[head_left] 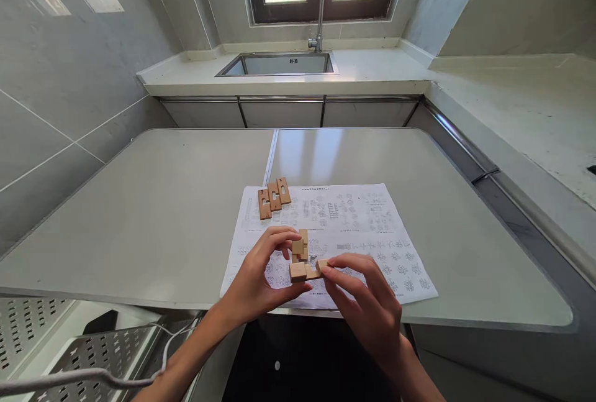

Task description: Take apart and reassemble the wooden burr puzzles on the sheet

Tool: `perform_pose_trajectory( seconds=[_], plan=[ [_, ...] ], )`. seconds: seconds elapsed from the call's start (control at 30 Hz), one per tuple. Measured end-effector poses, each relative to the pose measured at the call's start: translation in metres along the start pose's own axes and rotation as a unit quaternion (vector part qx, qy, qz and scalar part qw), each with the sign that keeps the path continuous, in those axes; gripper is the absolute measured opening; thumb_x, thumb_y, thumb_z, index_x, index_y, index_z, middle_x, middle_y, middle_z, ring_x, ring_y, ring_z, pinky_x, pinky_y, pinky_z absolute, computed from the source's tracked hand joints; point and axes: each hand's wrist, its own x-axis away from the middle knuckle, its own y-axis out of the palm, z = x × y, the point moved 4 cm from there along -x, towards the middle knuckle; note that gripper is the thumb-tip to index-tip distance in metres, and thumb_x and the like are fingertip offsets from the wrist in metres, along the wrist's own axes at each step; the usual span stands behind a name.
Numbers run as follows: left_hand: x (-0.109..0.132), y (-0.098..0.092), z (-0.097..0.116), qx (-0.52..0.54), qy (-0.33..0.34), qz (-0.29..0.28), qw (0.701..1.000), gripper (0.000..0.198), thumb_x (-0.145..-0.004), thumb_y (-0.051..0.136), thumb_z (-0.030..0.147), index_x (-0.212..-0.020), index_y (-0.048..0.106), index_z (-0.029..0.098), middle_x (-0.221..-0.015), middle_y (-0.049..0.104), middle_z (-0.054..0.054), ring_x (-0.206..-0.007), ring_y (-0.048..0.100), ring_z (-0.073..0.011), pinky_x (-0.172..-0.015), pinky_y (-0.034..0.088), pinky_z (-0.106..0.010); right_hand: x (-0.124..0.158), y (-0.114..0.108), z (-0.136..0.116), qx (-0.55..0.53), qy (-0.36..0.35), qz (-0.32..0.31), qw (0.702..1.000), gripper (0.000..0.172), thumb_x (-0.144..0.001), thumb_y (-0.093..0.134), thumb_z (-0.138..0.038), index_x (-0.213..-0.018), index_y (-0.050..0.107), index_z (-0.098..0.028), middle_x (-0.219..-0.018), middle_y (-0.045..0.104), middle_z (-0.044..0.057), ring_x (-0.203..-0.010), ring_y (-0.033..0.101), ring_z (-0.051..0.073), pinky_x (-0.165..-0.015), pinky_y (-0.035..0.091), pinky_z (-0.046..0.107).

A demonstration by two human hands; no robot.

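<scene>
Above the front part of a printed sheet, my left hand (261,268) is closed on light wooden puzzle pieces (298,272), its fingers over the top and its thumb underneath. My right hand (367,293) pinches the right end of a notched wooden puzzle piece (313,273) between thumb and fingertips. This notched piece meets the blocks at my left hand; how they fit together is partly hidden by the fingers. Beyond my left hand, three flat wooden pieces with cut-out slots (274,198) lie side by side at the sheet's upper left corner.
The white sheet (395,228), covered in small diagrams, lies on a pale table (162,203). Behind the table is a counter with a sink (279,65) and a faucet (320,4). A grey cable (93,376) runs past perforated metal racks at lower left.
</scene>
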Motion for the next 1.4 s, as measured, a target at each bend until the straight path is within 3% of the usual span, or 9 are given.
perform_pose_trajectory(
  seconds=[0.23, 0.33, 0.6, 0.9, 1.13, 1.4],
  plan=[
    [-0.001, 0.001, -0.002, -0.016, 0.007, -0.008, 1.000, 0.062, -0.082, 0.087, 0.031, -0.136, 0.056, 0.030, -0.134, 0.060, -0.009, -0.097, 0.064, -0.0192, -0.093, 0.060, -0.040, -0.001, 0.002, 0.001, -0.006, -0.012, 0.000, 1.000, 0.044, -0.091, 0.069, 0.005, -0.125, 0.067, -0.023, -0.112, 0.076, 0.010, -0.110, 0.075, 0.024, -0.089, 0.069, 0.041],
    [-0.002, -0.001, -0.003, -0.032, 0.005, -0.003, 0.999, 0.061, -0.084, 0.086, 0.034, -0.136, 0.056, 0.029, -0.133, 0.062, -0.010, -0.106, 0.065, -0.0227, -0.093, 0.060, -0.041, 0.004, 0.005, 0.006, -0.026, -0.004, -0.014, 1.000, 0.045, -0.092, 0.069, 0.003, -0.128, 0.065, -0.023, -0.118, 0.078, 0.010, -0.114, 0.076, 0.025, -0.093, 0.069, 0.043],
    [-0.001, -0.003, -0.009, -0.079, -0.022, -0.004, 0.997, 0.063, -0.084, 0.085, 0.043, -0.137, 0.054, 0.030, -0.132, 0.067, -0.007, -0.102, 0.069, -0.0224, -0.096, 0.060, -0.043, 0.015, 0.000, 0.016, 0.003, 0.026, -0.001, 1.000, 0.039, -0.093, 0.068, 0.000, -0.121, 0.068, -0.026, -0.111, 0.079, 0.008, -0.102, 0.079, 0.022, -0.085, 0.070, 0.038],
    [0.004, -0.003, -0.010, -0.079, -0.026, -0.010, 0.996, 0.066, -0.083, 0.087, 0.039, -0.139, 0.053, 0.031, -0.133, 0.067, -0.006, -0.103, 0.068, -0.0217, -0.097, 0.059, -0.042, 0.015, -0.001, 0.011, -0.001, 0.020, 0.016, 1.000, 0.037, -0.091, 0.071, 0.003, -0.116, 0.068, -0.024, -0.108, 0.076, 0.008, -0.098, 0.077, 0.021, -0.081, 0.069, 0.036],
    [0.001, -0.002, -0.006, -0.056, 0.003, -0.020, 0.998, 0.053, -0.087, 0.083, 0.041, -0.132, 0.059, 0.027, -0.134, 0.067, -0.010, -0.113, 0.068, -0.0259, -0.095, 0.060, -0.043, 0.020, 0.002, 0.005, -0.029, 0.010, 0.026, 0.999, 0.040, -0.091, 0.068, 0.004, -0.116, 0.071, -0.027, -0.115, 0.073, 0.007, -0.101, 0.074, 0.022, -0.080, 0.069, 0.041],
    [0.007, -0.001, -0.028, -0.186, -0.004, 0.001, 0.983, 0.056, -0.087, 0.080, 0.027, -0.136, 0.054, 0.029, -0.136, 0.066, -0.008, -0.127, 0.063, -0.0300, -0.108, 0.054, -0.050, 0.016, 0.004, 0.001, -0.032, 0.010, 0.022, 0.999, 0.044, -0.089, 0.065, 0.008, -0.114, 0.073, -0.027, -0.112, 0.070, 0.008, -0.098, 0.072, 0.022, -0.076, 0.067, 0.040]
  ],
)
